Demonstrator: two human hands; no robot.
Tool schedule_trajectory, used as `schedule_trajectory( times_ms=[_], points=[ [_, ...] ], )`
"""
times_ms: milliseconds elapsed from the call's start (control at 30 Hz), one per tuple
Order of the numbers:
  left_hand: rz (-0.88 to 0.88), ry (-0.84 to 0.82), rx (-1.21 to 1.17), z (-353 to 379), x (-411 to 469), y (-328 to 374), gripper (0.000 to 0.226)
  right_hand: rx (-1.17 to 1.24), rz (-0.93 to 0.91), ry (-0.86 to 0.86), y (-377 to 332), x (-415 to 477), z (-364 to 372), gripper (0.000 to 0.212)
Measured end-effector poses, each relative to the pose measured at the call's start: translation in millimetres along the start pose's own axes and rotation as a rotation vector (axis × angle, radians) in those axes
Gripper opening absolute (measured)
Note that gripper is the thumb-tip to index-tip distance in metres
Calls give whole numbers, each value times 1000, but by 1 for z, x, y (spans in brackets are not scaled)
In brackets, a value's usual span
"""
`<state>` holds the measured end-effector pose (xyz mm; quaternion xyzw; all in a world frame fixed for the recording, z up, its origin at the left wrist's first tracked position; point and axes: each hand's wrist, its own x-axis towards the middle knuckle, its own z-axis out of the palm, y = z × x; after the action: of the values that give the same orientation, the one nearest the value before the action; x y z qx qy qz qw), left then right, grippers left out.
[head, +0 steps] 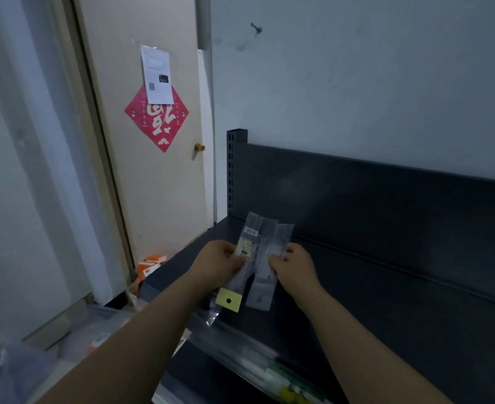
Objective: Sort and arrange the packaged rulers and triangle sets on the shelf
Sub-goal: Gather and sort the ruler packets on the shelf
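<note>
Left hand (218, 265): fingers curled round the labelled package (248, 243) at mid-length, gripping it.
Right hand (294, 269): fingers bent, pinching the right edge of the clear package (265, 277).
Labelled package: between the two sets of fingers, tilted, with its barcode end above them and its yellow header card (228, 300) below the left fingers.
Clear package: just beside the labelled package, touching it, extending above and below the right fingers.
Shelf (386, 287): dark deck beneath both hands; whether the packages touch it cannot be determined.
Bagged stock (269, 368): lower tier, well below the fingers, blurred.
Orange boxes (150, 265): left of the left fingers, on the floor by the door (159, 185).
</note>
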<state>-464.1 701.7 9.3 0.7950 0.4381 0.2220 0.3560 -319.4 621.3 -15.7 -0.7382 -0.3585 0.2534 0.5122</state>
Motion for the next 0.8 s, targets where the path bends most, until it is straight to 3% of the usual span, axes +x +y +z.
schedule_trajectory(
  times_ms=[100,200,400,533,800],
  points=[
    [9,-27,27,-3,19,-15,15,-75,35,6,3,10,16,24],
    [18,-51,70,-5,34,-24,19,-192,70,36,-4,12,27,15],
    [80,-21,311,-6,48,-36,19,-453,56,134,-4,15,40,40],
    [216,65,626,-6,39,-32,26,-498,-11,106,-8,6,28,55],
    [524,45,526,8,10,11,30,-751,-214,193,-15,-36,-21,45]
  ],
)
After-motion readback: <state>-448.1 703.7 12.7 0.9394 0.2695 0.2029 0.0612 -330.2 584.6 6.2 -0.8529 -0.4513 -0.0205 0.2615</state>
